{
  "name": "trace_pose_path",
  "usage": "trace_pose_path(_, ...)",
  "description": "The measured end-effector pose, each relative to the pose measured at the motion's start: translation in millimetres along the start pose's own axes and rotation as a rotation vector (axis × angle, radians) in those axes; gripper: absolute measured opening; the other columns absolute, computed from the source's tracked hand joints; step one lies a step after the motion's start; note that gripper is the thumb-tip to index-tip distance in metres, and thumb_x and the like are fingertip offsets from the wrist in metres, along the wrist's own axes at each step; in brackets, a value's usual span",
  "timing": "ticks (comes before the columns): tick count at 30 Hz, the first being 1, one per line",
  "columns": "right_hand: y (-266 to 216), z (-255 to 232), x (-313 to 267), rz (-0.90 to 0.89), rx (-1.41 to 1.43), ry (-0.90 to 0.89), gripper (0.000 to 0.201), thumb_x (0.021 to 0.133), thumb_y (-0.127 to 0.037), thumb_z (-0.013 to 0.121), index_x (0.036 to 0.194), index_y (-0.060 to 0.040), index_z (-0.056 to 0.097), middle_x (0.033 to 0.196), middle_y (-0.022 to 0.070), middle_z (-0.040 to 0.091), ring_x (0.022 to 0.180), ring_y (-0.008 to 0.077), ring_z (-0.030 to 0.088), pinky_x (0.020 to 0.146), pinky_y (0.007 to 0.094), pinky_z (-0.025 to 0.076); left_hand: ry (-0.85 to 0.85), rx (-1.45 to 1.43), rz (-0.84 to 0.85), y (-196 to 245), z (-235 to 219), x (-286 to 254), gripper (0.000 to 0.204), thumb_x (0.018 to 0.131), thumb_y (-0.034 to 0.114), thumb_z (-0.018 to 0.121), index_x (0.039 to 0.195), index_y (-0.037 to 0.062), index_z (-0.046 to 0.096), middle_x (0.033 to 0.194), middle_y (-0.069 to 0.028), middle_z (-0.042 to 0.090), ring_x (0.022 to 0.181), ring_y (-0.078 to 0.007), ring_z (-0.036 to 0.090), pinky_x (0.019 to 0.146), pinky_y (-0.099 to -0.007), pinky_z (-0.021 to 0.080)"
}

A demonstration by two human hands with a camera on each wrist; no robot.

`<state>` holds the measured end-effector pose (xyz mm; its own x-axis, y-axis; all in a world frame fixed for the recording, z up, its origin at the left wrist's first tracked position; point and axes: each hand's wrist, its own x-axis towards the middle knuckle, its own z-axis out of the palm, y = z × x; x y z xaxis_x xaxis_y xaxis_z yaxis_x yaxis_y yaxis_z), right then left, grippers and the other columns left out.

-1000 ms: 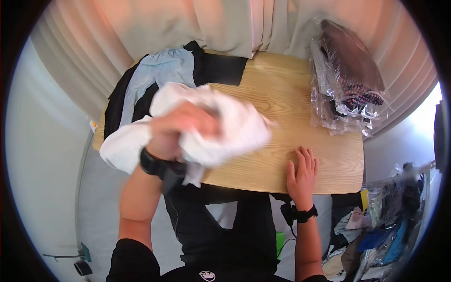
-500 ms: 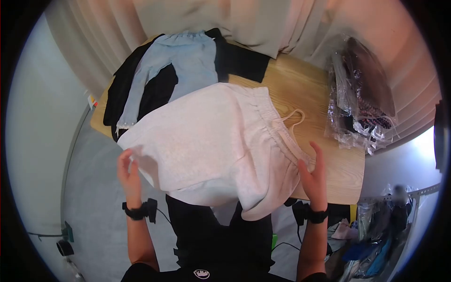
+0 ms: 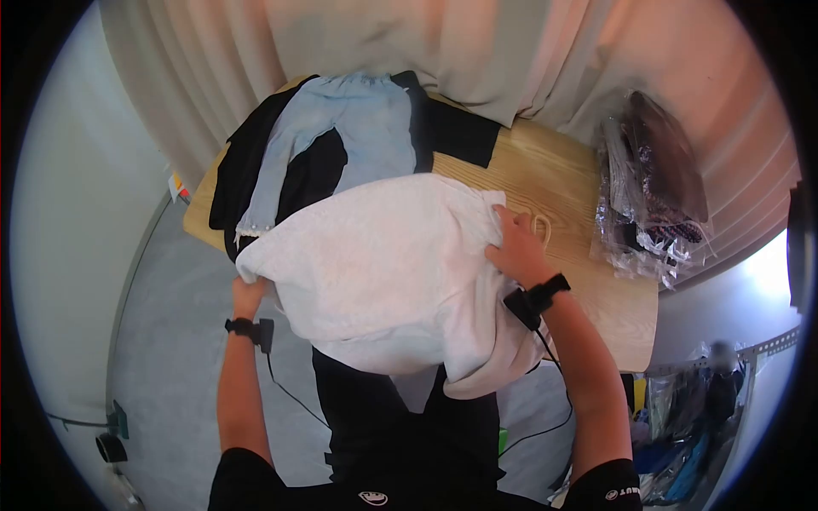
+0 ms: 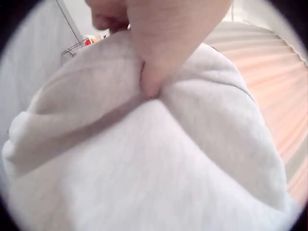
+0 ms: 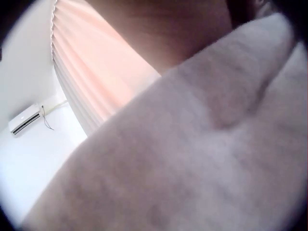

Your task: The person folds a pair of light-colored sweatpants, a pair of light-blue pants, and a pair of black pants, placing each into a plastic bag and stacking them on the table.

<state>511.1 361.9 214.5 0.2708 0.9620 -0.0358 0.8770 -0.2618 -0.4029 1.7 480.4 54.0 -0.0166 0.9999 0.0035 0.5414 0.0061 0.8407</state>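
A pale, whitish garment [image 3: 375,264] with a gathered waistband and a drawstring lies across the table's front part, its lower side hanging over the edge. At its left end the left hand [image 3: 248,294] grips the hem; in the left wrist view the thumb of the left hand [image 4: 161,43] presses into the cloth [image 4: 144,163]. The right hand [image 3: 518,249] pinches the waistband near its upper corner, beside the drawstring loop [image 3: 542,228]. Cloth [image 5: 159,159] fills most of the right wrist view and hides the fingertips of that hand.
Light blue trousers [image 3: 375,115] lie over black clothing [image 3: 464,134] at the back left of the wooden table [image 3: 554,170]. Plastic-bagged garments [image 3: 660,170] are stacked at the back right. A curtain [image 3: 383,43] hangs behind. More bagged clothes [image 3: 682,409] hang at the lower right.
The pale garment, bunched up a second ago, is spread out. Both hands, open half a second ago, now hold it; the right hand has moved up and left to the waistband corner.
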Motion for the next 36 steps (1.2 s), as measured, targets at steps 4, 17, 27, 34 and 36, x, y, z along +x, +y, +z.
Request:
trace_pose_path(4, 21.3, -10.3, -50.8, -0.068, -0.079, 0.226, 0.066, 0.073, -0.014, 0.061, 0.134, -0.0169, 0.039, 0.125, 0.023, 0.04, 0.101, 0.0427, 0.052, 0.083, 0.0456, 0.048, 0.702, -0.063, 0.085, -3.0, 0.4, -35.2, 0.024, 0.082, 0.009, 0.059, 0.102, -0.0039, 0.062, 0.094, -0.0116, 0.066, 0.083, -0.0168, 0.059, 0.073, -0.0325, 0.047)
trace_pose_path(17, 74.7, -115.8, -183.4, 0.234, -0.336, 1.025, 0.057, 0.077, -0.002, 0.052, 0.132, -0.012, 0.047, 0.134, 0.0221, 0.036, 0.119, 0.0398, 0.042, 0.099, 0.0428, 0.036, 0.269, -0.287, 0.683, 303.1, -32.3, 48.9, 0.048, 0.079, -0.006, 0.058, 0.124, 0.0063, 0.052, 0.103, -0.0052, 0.061, 0.088, -0.0131, 0.059, 0.079, -0.0234, 0.048)
trace_pose_path(27, 197.1, -30.6, -199.5, 0.629, -0.515, 0.539, 0.055, 0.081, -0.016, 0.052, 0.135, -0.019, 0.043, 0.133, 0.0169, 0.045, 0.122, 0.0358, 0.043, 0.097, 0.0492, 0.035, 0.079, 0.817, 0.702, 192.7, 15.5, 130.8, 0.069, 0.072, 0.035, 0.075, 0.128, 0.0047, 0.048, 0.129, -0.021, 0.048, 0.126, -0.0297, 0.042, 0.105, -0.037, 0.032)
trace_pose_path(34, 199.9, -31.5, -198.6, 0.649, -0.372, 0.537, 0.053, 0.084, -0.027, 0.047, 0.137, -0.0211, 0.041, 0.137, 0.0159, 0.043, 0.125, 0.0336, 0.042, 0.101, 0.0552, 0.026, -0.303, 0.0, 0.205, 201.2, -7.1, 125.3, 0.045, 0.079, 0.025, 0.073, 0.111, -0.0031, 0.058, 0.097, -0.0058, 0.064, 0.085, -0.011, 0.057, 0.078, -0.0248, 0.045)
trace_pose_path(36, 188.2, -35.0, -195.7, 0.685, -0.375, 0.523, 0.054, 0.085, -0.025, 0.048, 0.137, -0.0158, 0.04, 0.136, 0.0177, 0.043, 0.124, 0.0353, 0.041, 0.102, 0.0517, 0.027, -0.296, -0.126, 0.232, 213.7, -9.4, 119.2, 0.041, 0.078, 0.022, 0.073, 0.108, -0.0019, 0.059, 0.096, -0.0049, 0.064, 0.083, -0.0109, 0.057, 0.077, -0.0248, 0.045)
